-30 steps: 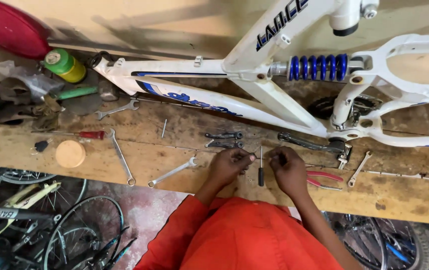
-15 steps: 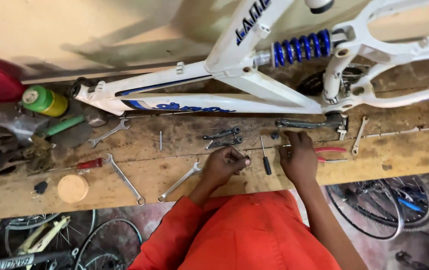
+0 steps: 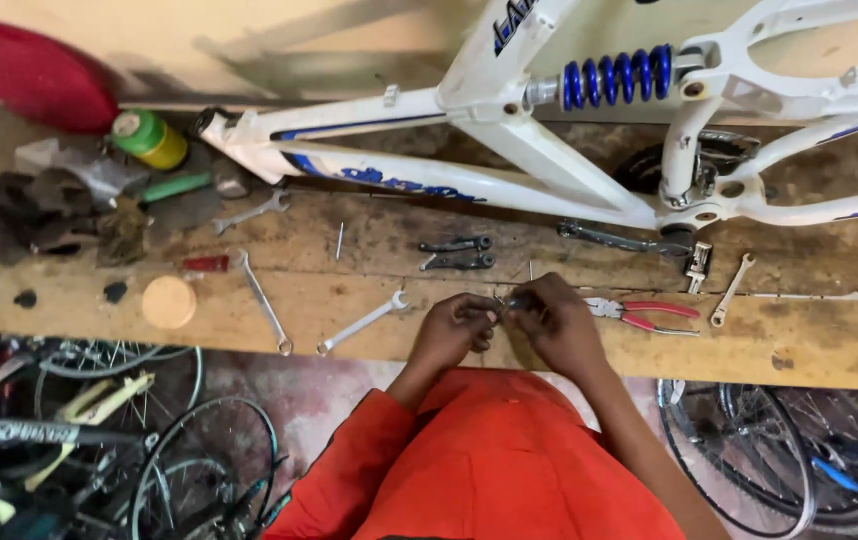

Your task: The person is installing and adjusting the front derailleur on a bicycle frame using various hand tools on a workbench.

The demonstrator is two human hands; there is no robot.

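My left hand (image 3: 457, 326) and my right hand (image 3: 561, 322) meet over the front edge of a wooden workbench (image 3: 829, 345). Their fingertips pinch a small dark metal part (image 3: 507, 301) between them; what it is I cannot tell. Red-handled pliers (image 3: 644, 315) lie just right of my right hand. A silver spanner (image 3: 361, 324) lies left of my left hand. Beyond the hands rest two dark small tools (image 3: 457, 253). A white bicycle frame (image 3: 509, 150) with a blue coil spring (image 3: 617, 75) lies across the back of the bench. My orange sleeves fill the bottom.
Another long spanner (image 3: 264, 300), a round tan lid (image 3: 169, 302), a green can (image 3: 149, 138), dark rags (image 3: 44, 210) and a red disc (image 3: 29, 70) are on the left. A small spanner (image 3: 731, 290) lies right. Bicycle wheels (image 3: 769, 450) stand below the bench on both sides.
My hands were apart on the bench; they have come together and now hold the small part between the fingertips. The view has shifted slightly.
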